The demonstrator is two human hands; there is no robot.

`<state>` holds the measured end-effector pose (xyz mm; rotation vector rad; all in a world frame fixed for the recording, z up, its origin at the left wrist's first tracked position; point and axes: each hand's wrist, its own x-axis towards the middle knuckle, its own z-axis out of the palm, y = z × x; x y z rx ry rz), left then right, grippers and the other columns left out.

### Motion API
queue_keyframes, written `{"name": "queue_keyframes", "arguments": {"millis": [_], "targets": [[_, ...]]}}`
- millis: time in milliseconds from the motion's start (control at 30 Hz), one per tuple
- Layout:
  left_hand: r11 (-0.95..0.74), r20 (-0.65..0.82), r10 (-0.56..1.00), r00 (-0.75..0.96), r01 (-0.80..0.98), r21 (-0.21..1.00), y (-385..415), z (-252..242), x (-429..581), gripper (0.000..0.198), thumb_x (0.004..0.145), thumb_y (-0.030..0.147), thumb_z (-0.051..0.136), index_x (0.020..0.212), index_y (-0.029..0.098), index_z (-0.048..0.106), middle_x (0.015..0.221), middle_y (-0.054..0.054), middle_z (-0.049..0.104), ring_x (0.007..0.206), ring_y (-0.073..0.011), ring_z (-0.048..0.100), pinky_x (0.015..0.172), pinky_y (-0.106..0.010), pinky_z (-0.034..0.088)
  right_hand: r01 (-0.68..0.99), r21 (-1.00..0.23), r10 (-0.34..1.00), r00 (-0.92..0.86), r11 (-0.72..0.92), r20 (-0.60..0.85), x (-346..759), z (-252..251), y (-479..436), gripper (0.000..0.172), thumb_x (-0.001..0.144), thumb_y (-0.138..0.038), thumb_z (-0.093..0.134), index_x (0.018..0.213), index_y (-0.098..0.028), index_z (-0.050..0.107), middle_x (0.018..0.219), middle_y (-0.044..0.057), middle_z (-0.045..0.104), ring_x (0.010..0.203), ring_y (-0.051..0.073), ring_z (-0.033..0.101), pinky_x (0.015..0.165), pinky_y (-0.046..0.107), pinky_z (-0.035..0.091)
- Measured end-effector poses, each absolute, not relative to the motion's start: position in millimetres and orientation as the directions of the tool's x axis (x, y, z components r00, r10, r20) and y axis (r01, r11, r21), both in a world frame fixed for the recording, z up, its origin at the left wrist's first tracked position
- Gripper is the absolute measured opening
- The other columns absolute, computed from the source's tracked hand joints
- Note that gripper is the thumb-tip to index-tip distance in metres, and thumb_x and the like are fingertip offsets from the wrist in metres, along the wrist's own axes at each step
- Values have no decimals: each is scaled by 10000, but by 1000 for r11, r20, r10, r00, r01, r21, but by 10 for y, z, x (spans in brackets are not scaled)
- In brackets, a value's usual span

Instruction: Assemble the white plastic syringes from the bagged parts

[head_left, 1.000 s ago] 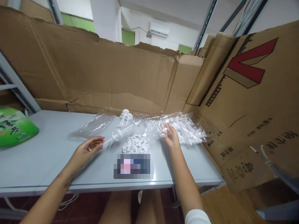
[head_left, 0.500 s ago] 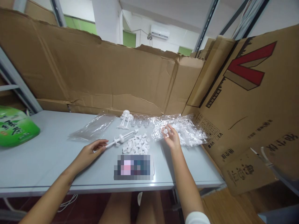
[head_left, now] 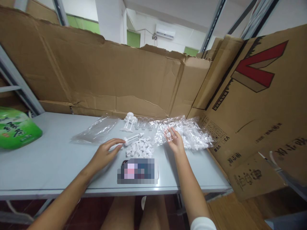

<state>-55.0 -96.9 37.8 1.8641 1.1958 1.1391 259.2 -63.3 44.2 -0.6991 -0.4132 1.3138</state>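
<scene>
My left hand (head_left: pixel 105 154) is closed with thumb and fingertips at the collar of a clear plastic syringe (head_left: pixel 133 139) with a white plunger and white tip. The hand hides most of the plunger end. The syringe lies slanted beside a pile of small white caps (head_left: pixel 140 148). My right hand (head_left: pixel 177 143), palm up at the edge of a clear plastic bag, holds a small round white cap (head_left: pixel 168 134) in its fingers. That bag (head_left: pixel 194 135) contains many white plastic parts.
White plungers (head_left: pixel 129 123) and several clear barrels (head_left: pixel 144 123) stand at the back. A flat clear bag (head_left: pixel 96 131) lies left of them. A blurred-out phone (head_left: pixel 137 171) is near the front edge; a green package (head_left: pixel 18 129) sits far left. Cardboard (head_left: pixel 107 76) walls the back and right.
My left hand has moved right, from the plunger's end up to the syringe's collar. The syringe lies about where it was. My right hand still holds the white cap, shifted only slightly.
</scene>
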Motion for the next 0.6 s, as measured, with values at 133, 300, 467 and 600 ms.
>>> {"name": "queue_keyframes", "arguments": {"millis": [133,300,467,600], "targets": [[0,132,913,385,-324,946,-962,622,-174,379,786,422,493,1069,182,571,1185,-103,570,1089,-267,526,938,-419,401,-703,-704,969,233,104,-89,2581,445,-642,253,621,-218,663,863,-225,593,894,13,680,848,199,644,688,328,537],[346,-13,783,622,-417,840,-814,792,210,453,838,435,399,1168,133,473,1319,-149,437,1176,-260,455,998,-373,365,-657,-743,971,236,127,-42,2571,440,-647,290,612,-245,682,884,-245,579,940,8,670,876,191,640,700,318,528],[484,-166,761,627,-378,790,-589,628,415,431,823,380,459,1164,119,423,1359,-185,355,1146,-255,488,993,-359,367,-687,-712,973,231,145,-24,2541,449,-655,316,615,-240,679,907,-241,558,957,15,666,891,199,639,739,333,522],[511,-231,757,611,-334,792,-498,551,474,405,815,367,475,1133,117,444,1325,-187,401,1167,-239,468,998,-336,354,-694,-704,975,220,153,-5,2500,438,-658,343,612,-229,682,926,-242,544,934,11,669,862,196,649,751,341,517]]}}
